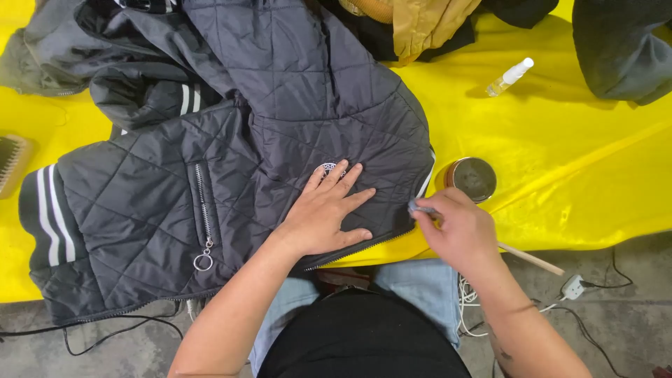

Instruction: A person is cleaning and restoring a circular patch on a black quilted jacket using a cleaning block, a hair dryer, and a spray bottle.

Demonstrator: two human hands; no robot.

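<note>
A dark quilted jacket point(245, 140) lies spread on a yellow table cover point(560, 154). My left hand point(327, 213) rests flat on it, fingers apart, next to a round white badge point(329, 169) near the zipper edge. My right hand point(458, 231) grips a thin brush point(532, 259) with a pale wooden handle; its tip touches the jacket's front edge. A zipped pocket with a ring pull point(204, 262) sits to the left.
A round tin point(473, 178) stands just beyond my right hand. A small clear spray bottle point(509, 76) lies farther back. A wooden bristle brush point(10, 162) is at the left edge. More dark and tan garments are piled at the back. Cables run over the floor.
</note>
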